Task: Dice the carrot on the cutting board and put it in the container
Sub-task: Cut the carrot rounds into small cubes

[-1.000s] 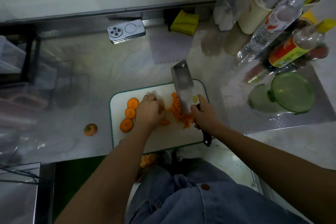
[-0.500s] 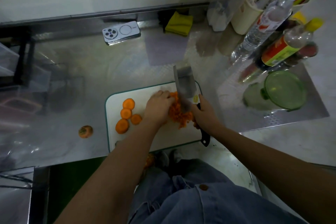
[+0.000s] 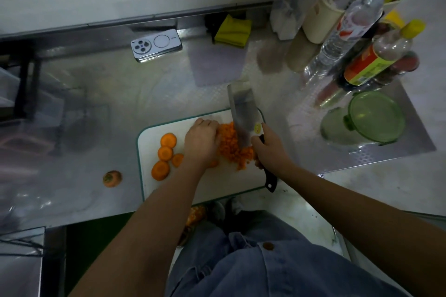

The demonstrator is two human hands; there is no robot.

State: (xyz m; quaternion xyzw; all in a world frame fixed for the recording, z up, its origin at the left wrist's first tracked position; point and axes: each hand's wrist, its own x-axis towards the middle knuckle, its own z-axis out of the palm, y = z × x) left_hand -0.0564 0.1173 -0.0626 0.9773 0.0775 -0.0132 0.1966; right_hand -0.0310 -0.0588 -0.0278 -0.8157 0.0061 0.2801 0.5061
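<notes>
A white cutting board (image 3: 210, 188) lies on the steel counter. A heap of diced carrot (image 3: 231, 144) sits on it between my hands. My left hand (image 3: 202, 142) presses its curved fingers against the heap's left side. My right hand (image 3: 270, 149) grips the black handle of a cleaver (image 3: 242, 113), whose blade stands against the heap's right side. Several round carrot slices (image 3: 166, 152) lie on the board's left part. The green container (image 3: 375, 117) stands to the right on the counter.
A carrot end (image 3: 112, 178) lies on the counter left of the board. A phone (image 3: 156, 44) and a yellow cloth (image 3: 233, 30) lie at the back. Bottles (image 3: 371, 65) and jars crowd the back right. More orange carrot pieces (image 3: 196, 216) show below the counter's front edge.
My left hand slid right from the slices to the diced heap, and the cleaver closed in from the right; the loose dice are pushed into a tighter pile.
</notes>
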